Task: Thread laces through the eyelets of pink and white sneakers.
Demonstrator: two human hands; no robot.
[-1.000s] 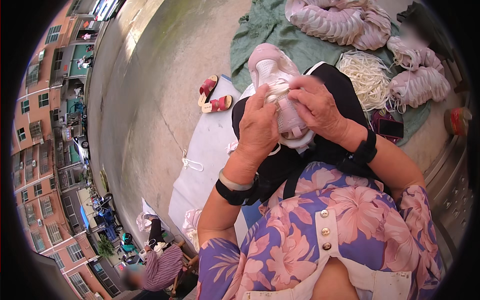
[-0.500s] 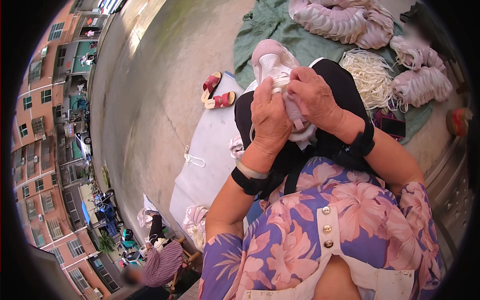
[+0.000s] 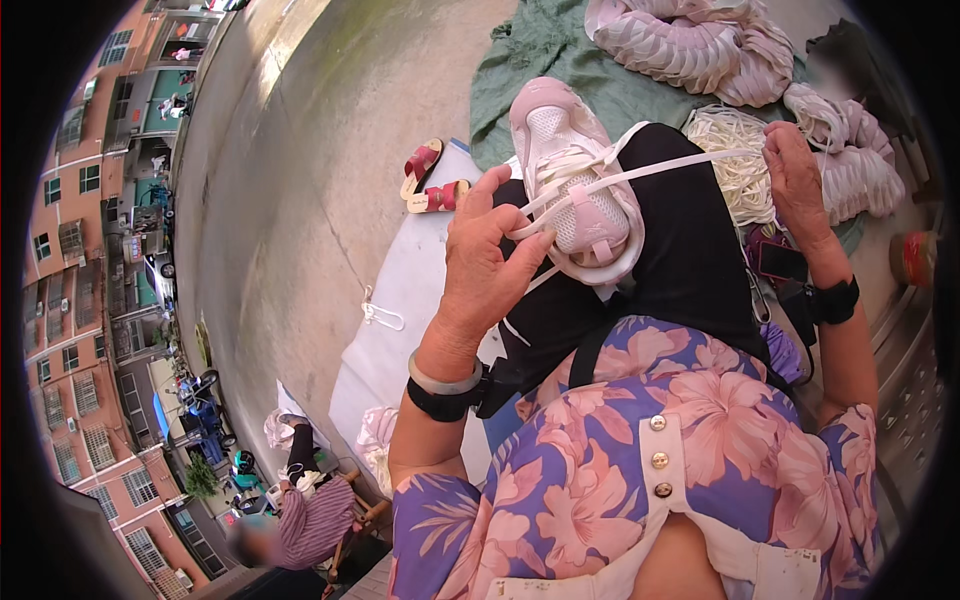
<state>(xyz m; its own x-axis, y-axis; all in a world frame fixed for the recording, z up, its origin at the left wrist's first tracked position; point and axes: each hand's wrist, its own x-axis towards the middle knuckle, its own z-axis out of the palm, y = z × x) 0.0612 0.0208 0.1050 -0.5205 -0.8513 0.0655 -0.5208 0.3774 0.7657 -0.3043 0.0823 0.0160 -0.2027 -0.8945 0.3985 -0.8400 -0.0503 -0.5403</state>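
Observation:
A pale pink sneaker (image 3: 570, 175) rests on my lap, toe pointing away, over black trousers. My left hand (image 3: 490, 255) is curled at the shoe's near side, fingers on a loop of white lace (image 3: 655, 170) by the collar. That lace stretches taut to the right, where my right hand (image 3: 795, 180) pinches its end, well away from the shoe. Both wrists carry black bands, and the left one also has a pale bangle.
A pile of white laces (image 3: 735, 165) and heaps of pink shoe uppers (image 3: 690, 45) lie on a green cloth (image 3: 530, 60) ahead. Red sandals (image 3: 430, 180) sit on the concrete beside a white sheet (image 3: 400, 310). Another person (image 3: 310, 505) sits at lower left.
Both hands were bunched together on the shoe. Now my right hand has pulled out to the right, drawing the lace tight, and the shoe's upper is uncovered.

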